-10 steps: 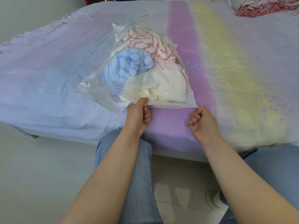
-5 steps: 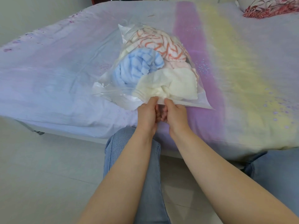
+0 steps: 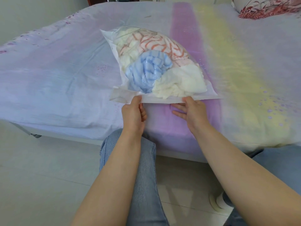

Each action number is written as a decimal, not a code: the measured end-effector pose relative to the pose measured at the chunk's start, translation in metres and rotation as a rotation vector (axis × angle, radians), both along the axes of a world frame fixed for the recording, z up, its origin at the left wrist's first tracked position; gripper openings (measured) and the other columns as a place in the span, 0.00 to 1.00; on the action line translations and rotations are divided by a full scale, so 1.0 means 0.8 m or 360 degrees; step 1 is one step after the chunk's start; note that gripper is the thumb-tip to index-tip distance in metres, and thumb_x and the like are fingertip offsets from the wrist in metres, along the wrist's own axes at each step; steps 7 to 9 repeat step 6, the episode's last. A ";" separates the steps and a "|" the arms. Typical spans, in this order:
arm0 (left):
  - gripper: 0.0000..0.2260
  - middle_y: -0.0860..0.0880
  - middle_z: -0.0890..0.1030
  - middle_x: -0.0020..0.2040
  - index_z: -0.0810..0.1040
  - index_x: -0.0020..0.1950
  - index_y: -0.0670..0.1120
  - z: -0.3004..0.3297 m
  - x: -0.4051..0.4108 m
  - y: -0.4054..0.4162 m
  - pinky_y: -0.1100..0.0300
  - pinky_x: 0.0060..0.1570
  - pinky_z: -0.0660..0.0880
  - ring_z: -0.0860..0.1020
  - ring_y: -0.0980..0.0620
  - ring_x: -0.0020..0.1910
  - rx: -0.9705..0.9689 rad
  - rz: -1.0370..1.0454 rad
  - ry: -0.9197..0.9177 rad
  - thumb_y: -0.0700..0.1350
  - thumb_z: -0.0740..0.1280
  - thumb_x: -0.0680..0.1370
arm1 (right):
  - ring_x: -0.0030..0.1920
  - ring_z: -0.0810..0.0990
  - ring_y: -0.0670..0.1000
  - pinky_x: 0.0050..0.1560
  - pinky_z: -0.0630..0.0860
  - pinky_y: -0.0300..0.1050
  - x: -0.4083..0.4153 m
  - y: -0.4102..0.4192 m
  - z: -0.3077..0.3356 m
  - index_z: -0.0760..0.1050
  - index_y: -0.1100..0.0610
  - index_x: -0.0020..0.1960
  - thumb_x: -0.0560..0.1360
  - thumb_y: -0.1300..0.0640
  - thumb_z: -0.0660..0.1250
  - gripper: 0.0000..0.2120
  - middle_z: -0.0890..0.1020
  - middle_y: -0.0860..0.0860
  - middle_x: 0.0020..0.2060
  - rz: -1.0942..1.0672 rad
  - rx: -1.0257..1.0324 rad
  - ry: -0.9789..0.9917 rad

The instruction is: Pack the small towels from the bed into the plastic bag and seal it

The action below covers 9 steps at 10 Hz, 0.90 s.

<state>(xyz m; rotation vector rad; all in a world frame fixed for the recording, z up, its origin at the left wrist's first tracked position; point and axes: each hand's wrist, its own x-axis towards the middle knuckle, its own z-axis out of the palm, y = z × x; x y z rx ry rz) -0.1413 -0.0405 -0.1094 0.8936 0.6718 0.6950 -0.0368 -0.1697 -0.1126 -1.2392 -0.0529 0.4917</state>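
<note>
A clear plastic bag (image 3: 117,95) lies on the bed (image 3: 57,75), stuffed with small towels: a blue one (image 3: 146,70), a cream one (image 3: 182,82) and a white one with orange stripes (image 3: 156,43). Its flat mouth strip faces me at the near edge. My left hand (image 3: 132,111) pinches that strip left of its middle, thumb on top. My right hand (image 3: 191,109) pinches the strip further right, thumb on top and fingers stretched out beneath it.
A red-patterned pillow (image 3: 267,8) lies at the bed's far right corner. My jeans-clad knees (image 3: 128,152) are just before the bed edge, above a pale tiled floor (image 3: 40,176). A metal bed leg (image 3: 35,135) shows at the left.
The bag has swung so its mouth strip lies level along the near edge. My right hand came in beside the left, then slid right along the strip; the left kept its pinch.
</note>
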 end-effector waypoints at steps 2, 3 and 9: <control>0.24 0.53 0.60 0.21 0.61 0.24 0.49 0.008 -0.016 0.008 0.64 0.24 0.53 0.56 0.55 0.22 0.0190 0.0244 -0.0054 0.38 0.64 0.78 | 0.48 0.85 0.55 0.43 0.83 0.49 0.012 -0.004 -0.008 0.75 0.66 0.57 0.77 0.62 0.58 0.12 0.83 0.60 0.51 0.0012 0.0000 0.0024; 0.27 0.54 0.59 0.21 0.60 0.21 0.52 0.011 -0.020 0.008 0.62 0.25 0.53 0.55 0.54 0.22 0.0240 0.0359 -0.0112 0.38 0.64 0.78 | 0.48 0.85 0.57 0.44 0.83 0.49 0.014 0.002 -0.012 0.74 0.63 0.51 0.77 0.62 0.59 0.07 0.81 0.61 0.50 -0.0032 0.0013 0.0061; 0.19 0.53 0.62 0.22 0.62 0.26 0.50 0.009 -0.067 0.055 0.59 0.27 0.55 0.59 0.53 0.22 0.0042 0.0844 -0.0154 0.41 0.61 0.76 | 0.44 0.84 0.52 0.38 0.82 0.43 0.026 0.000 -0.008 0.75 0.59 0.48 0.78 0.64 0.56 0.09 0.82 0.56 0.45 -0.0235 0.0234 0.0212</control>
